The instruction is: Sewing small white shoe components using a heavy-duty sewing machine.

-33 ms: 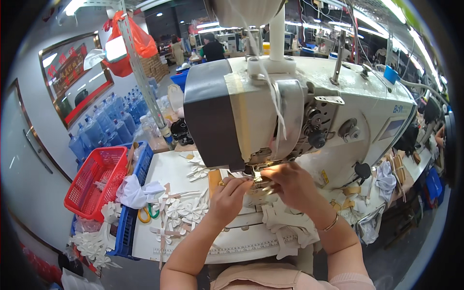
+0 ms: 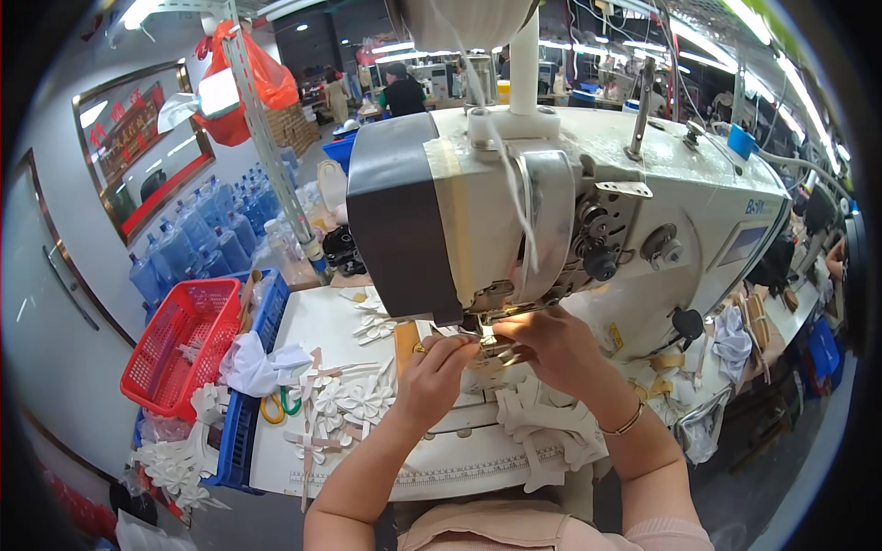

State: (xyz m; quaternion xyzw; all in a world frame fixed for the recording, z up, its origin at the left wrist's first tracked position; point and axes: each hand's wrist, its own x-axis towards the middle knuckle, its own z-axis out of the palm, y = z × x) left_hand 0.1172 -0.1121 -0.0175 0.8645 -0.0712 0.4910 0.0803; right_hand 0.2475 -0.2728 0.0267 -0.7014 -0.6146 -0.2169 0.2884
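Note:
Both my hands work close under the head of a large white sewing machine [image 2: 634,174], at its lit needle and presser foot [image 2: 487,331]. On the near left of the foot, my left hand [image 2: 435,370] is closed in a pinch, fingertips pointing at the needle. My right hand [image 2: 554,347] curls its fingers together just right of the foot. Whatever lies between the fingers is hidden or too small to make out. White flower-shaped pieces with straps [image 2: 363,399] lie left of my left forearm. Below my right hand rest flat white cut pieces [image 2: 551,427].
Scissors with coloured handles [image 2: 273,409] lie at the table's left. A red basket [image 2: 147,367] stands on a blue crate [image 2: 241,441] there, near a white cloth [image 2: 260,363]. Scraps and a white cloth bundle [image 2: 730,332] cover the right side. Two people stand far behind.

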